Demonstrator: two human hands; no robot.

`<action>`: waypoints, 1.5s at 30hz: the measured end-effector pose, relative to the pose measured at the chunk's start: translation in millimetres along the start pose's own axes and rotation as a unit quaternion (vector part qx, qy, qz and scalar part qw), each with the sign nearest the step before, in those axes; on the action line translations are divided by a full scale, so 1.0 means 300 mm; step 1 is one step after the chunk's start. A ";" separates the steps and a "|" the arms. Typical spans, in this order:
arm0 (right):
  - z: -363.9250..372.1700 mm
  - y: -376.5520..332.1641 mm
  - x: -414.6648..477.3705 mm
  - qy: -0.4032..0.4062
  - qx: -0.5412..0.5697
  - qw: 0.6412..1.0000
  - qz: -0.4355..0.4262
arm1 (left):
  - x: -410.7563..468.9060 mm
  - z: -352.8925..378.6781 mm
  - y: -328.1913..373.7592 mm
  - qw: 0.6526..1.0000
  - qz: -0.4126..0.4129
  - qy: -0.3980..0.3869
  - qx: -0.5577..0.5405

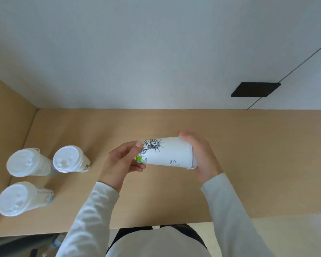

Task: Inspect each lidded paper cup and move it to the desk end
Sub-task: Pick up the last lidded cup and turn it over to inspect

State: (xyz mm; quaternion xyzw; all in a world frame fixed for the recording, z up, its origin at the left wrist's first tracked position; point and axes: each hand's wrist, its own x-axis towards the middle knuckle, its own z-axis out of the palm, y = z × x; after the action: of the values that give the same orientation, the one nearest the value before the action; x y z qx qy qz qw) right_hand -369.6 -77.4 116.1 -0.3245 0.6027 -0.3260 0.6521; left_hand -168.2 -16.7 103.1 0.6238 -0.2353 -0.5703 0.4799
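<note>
A light wooden desk (pixel 248 164) stood against a plain pale grey wall (pixel 137 52), where a flat black rectangular panel (pixel 255 89) was mounted.

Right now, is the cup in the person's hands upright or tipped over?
Tipped on its side. The cup lies about level above the desk, left hand at its narrow base, right hand covering its wide end.

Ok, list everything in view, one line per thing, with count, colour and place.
Standing lidded paper cups: three, white, clustered at the desk's left end.
Held paper cup: one, white with black drawings, on its side above the desk middle.
Desk: one, light wood, against the wall.
Black panel: one, on the wall, upper right.
Left hand: at the cup's narrow base end.
Right hand: over the cup's wide end.
Sleeves: two, pale grey.
</note>
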 end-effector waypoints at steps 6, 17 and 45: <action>0.022 -0.017 -0.008 0.000 0.042 0.998 -0.041 | 0.015 -0.026 0.051 0.998 0.036 -0.045 0.006; -0.075 -0.065 0.003 -0.026 0.044 0.997 -0.062 | -0.021 0.098 0.059 0.999 0.043 -0.019 0.016; -0.066 -0.118 0.007 -0.021 0.097 0.989 -0.108 | -0.015 0.094 0.132 0.995 0.079 -0.060 0.025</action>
State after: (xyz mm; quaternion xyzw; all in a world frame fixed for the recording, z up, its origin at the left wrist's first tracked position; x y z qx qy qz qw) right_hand -390.5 -100.2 142.6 -0.3295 0.5156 -0.4446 0.6541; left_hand -185.7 -39.1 142.9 0.5797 -0.3269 -0.5608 0.4925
